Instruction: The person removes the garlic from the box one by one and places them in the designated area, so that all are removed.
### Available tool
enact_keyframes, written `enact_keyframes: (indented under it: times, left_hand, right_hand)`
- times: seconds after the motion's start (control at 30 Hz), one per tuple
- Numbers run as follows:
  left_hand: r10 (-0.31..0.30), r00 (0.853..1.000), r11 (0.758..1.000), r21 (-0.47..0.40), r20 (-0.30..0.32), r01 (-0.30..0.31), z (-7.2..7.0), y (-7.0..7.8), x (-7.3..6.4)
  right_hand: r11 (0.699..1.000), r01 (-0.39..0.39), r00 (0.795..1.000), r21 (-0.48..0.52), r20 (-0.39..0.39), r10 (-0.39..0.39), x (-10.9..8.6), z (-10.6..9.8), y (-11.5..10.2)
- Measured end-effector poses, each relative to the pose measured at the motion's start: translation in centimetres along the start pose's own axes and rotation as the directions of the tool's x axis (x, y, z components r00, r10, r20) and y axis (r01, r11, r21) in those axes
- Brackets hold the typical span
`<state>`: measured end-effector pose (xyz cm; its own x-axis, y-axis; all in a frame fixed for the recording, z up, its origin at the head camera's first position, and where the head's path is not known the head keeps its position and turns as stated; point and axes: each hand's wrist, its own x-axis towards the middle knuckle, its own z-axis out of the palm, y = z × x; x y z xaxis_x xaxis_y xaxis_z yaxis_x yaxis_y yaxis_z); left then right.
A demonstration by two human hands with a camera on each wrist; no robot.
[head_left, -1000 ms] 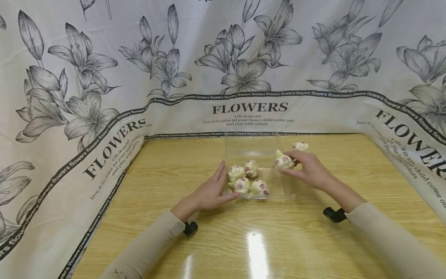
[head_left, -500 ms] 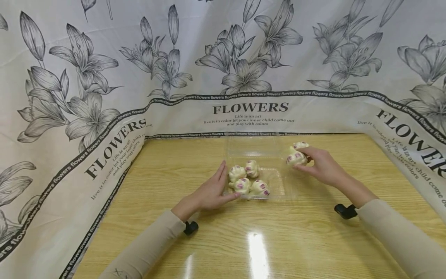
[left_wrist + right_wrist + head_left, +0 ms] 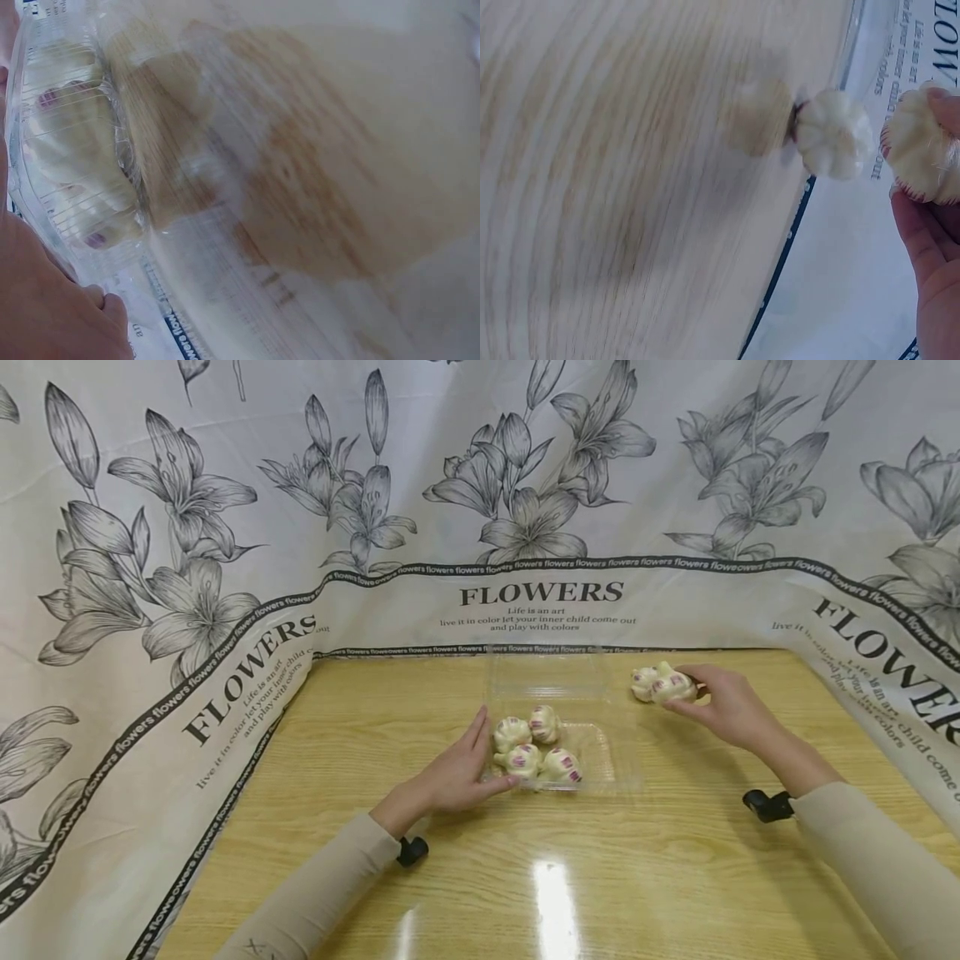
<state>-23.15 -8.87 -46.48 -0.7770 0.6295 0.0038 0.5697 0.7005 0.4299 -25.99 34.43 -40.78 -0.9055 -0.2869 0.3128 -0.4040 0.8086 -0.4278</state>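
"Where is the right hand [image 3: 723,702] holding its garlic [image 3: 673,687]?"
"It is pinching it just right of another bulb [image 3: 641,684], right of the box [image 3: 594,747]."
"And the left hand [image 3: 453,770]?"
"Its straight fingers are resting against the box's left side."

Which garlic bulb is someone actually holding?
The held bulb is in the right hand; one other bulb sits on the table, four in the clear box.

On the white cloth [image 3: 397,618] behind the clear box [image 3: 596,752], "FLOWERS" is printed above "Life is an art live it in color let your inner child come out and play with colors". "flowers" is repeated along black bands [image 3: 525,565]; "FLOWERS" is repeated left and, cut off, right of the box.
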Motion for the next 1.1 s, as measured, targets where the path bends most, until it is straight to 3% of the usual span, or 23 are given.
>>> enact_keyframes:
  times: [0.23, 0.5, 0.83, 1.1]
  left_hand:
    - [-0.002, 1.000, 1.000, 0.016, 0.001, 0.002, -0.1, 0.0, 0.0]
    - [0.001, 1.000, 1.000, 0.028, -0.006, -0.001, -0.2, 0.0, 0.0]
    - [-0.006, 1.000, 1.000, 0.010, 0.007, 0.006, -0.2, 0.2, 0.1]
    - [0.001, 1.000, 1.000, 0.013, 0.007, -0.001, -0.3, 0.4, 0.2]
  right_hand:
    - [0.993, -0.116, 0.993, 0.019, 0.027, 0.116, 0.5, -0.8, 2.3]
    - [0.984, -0.176, 0.984, 0.019, 0.001, 0.176, 1.1, -1.2, 5.4]
    - [0.965, -0.260, 0.960, 0.014, 0.107, 0.258, 1.3, -0.9, 7.5]
    - [0.969, -0.246, 0.960, 0.012, 0.141, 0.242, 1.7, -0.4, 7.9]
